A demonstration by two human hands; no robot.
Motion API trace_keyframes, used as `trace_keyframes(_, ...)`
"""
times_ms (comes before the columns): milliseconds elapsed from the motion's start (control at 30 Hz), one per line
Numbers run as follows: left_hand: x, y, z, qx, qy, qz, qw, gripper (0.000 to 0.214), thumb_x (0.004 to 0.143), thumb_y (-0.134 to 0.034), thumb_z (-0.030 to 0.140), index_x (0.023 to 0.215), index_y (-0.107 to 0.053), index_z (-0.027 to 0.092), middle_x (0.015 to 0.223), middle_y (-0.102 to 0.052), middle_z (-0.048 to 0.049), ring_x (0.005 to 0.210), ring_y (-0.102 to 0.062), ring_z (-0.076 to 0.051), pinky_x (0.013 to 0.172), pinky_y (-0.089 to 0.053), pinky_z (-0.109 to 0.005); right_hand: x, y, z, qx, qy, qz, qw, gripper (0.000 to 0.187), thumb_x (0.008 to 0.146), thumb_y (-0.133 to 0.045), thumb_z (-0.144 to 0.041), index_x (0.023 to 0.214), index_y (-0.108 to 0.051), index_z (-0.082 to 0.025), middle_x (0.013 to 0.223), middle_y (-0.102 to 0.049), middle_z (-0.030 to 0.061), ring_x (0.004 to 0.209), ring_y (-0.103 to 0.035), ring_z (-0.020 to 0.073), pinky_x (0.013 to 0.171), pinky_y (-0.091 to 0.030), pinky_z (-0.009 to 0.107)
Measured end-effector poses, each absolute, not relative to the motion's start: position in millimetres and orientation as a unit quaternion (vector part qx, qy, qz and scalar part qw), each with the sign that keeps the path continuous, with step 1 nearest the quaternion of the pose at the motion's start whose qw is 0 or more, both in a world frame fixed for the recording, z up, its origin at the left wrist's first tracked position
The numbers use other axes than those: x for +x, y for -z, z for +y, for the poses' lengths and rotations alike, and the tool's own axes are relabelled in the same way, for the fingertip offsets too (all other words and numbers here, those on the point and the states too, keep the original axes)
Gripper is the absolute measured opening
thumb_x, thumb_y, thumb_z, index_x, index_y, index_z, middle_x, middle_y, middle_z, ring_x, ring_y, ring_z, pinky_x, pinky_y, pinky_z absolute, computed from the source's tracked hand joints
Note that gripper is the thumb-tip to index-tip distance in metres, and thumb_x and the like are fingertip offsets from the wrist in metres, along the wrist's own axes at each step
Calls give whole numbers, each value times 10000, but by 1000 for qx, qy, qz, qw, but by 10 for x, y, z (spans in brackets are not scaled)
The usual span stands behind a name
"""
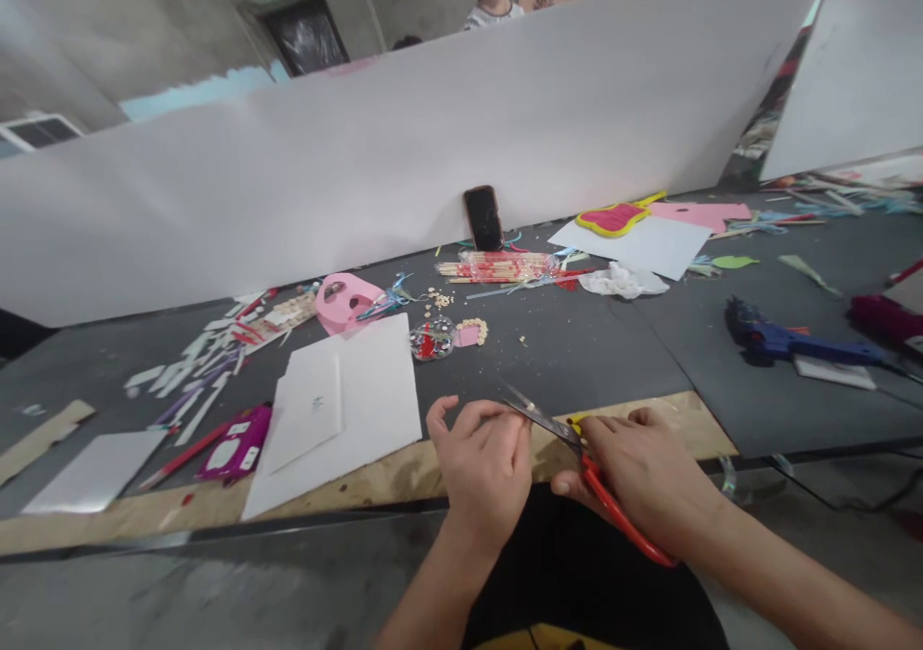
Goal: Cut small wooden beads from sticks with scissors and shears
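My right hand (pixel 641 472) is wrapped round the red handles of a pair of scissors (pixel 577 462), whose grey blades point up and left. My left hand (pixel 483 462) is closed in a pinch right at the blades, holding something too small to make out. Both hands hover over the near edge of the table, above the bare plywood strip (pixel 375 482). White paper sheets (pixel 346 405) lie just left of my left hand.
A blue glue gun (pixel 785 342) lies at the right. A phone (pixel 483 217) leans on the white partition (pixel 361 169). Sticks (pixel 505 267), beads (pixel 451 333), a pink cut-out (pixel 346 301), scraps and a purple packet (pixel 235 443) litter the dark table. A person stands behind the partition.
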State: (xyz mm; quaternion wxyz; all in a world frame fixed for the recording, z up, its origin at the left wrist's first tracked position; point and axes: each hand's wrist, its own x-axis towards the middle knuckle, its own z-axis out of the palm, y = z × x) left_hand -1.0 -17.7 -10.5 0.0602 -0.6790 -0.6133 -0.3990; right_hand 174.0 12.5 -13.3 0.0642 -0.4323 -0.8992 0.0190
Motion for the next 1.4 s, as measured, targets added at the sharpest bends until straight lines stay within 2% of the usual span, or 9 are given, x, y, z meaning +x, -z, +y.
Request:
trace_keyframes(100, -37, 97, -190, -676, 408, -613, -10, 252, 864, -514, 158, 668, -666, 207, 650, -717, 3, 714, -645, -178, 980, -299, -474, 1764, 148, 149, -424, -11, -902, 81, 440, 929, -349, -559, 747, -515, -195, 661, -672, 68, 608, -643, 249, 635, -325, 364)
trace_keyframes(267, -142, 67, -196, -580, 451, -574, -361, 291, 856, -522, 244, 625, -689, 188, 759, -733, -49, 797, -663, -203, 790, -473, -340, 1824, 119, 205, -396, -24, -912, 104, 441, 952, -321, -530, 715, -504, -207, 657, -672, 57, 554, -610, 212, 624, -296, 347)
trace_keyframes(400, -193, 107, -161, -478, 453, -477, -582, 220, 796, -605, 285, 647, -693, 150, 602, -682, -50, 635, -654, -187, 704, -505, -317, 1852, 98, 232, -368, -37, -922, 115, 471, 923, -345, -590, 677, -494, -217, 607, -650, 43, 525, -584, 195, 621, -288, 338)
trace_keyframes(467, -183, 143, -139, -441, 453, -448, -633, 225, 773, -635, 319, 652, -686, 137, 574, -666, -54, 602, -645, -184, 684, -510, -319, 1865, 106, 240, -360, -40, -925, 114, 466, 924, -353, -584, 671, -493, -219, 595, -648, 39, 522, -587, 188, 618, -288, 333)
trace_keyframes(567, -127, 171, -126, -457, 481, -483, -572, 297, 813, -603, 363, 630, -672, 139, 671, -699, -75, 706, -655, -186, 738, -503, -307, 1877, 128, 237, -379, -36, -918, 111, 456, 943, -338, -549, 668, -490, -219, 585, -650, 37, 518, -597, 190, 619, -300, 332)
trace_keyframes(700, -56, 154, -154, -483, 488, -569, -452, 174, 827, -605, 322, 815, -673, 162, 725, -718, -33, 719, -665, -172, 710, -498, -273, 1863, 130, 211, -418, -30, -902, 104, 428, 951, -346, -516, 678, -486, -217, 561, -641, 24, 516, -610, 195, 631, -321, 334)
trace_keyframes(967, -50, 170, -169, -653, 461, -587, -127, 299, 875, -450, 142, 654, -641, 204, 683, -698, -4, 733, -645, -164, 953, -416, -398, 1798, 92, 177, -420, -37, -899, 121, 433, 824, -485, -622, 795, -525, -193, 730, -676, 83, 695, -651, 263, 686, -354, 383)
trace_keyframes(1233, -19, 185, -179, -639, 490, -570, -166, 270, 877, -503, 180, 652, -648, 209, 684, -715, -1, 732, -662, -159, 926, -443, -356, 1797, 89, 146, -425, -60, -895, 123, 440, 807, -505, -626, 830, -516, -187, 779, -682, 85, 764, -663, 288, 732, -348, 408)
trace_keyframes(1400, -7, 157, -191, -674, 461, -572, -72, 293, 849, -456, 82, 647, -635, 194, 654, -695, 1, 657, -632, -145, 969, -385, -422, 1790, 111, 147, -425, -15, -897, 116, 421, 902, -403, -568, 759, -517, -189, 671, -671, 66, 618, -644, 246, 709, -323, 392)
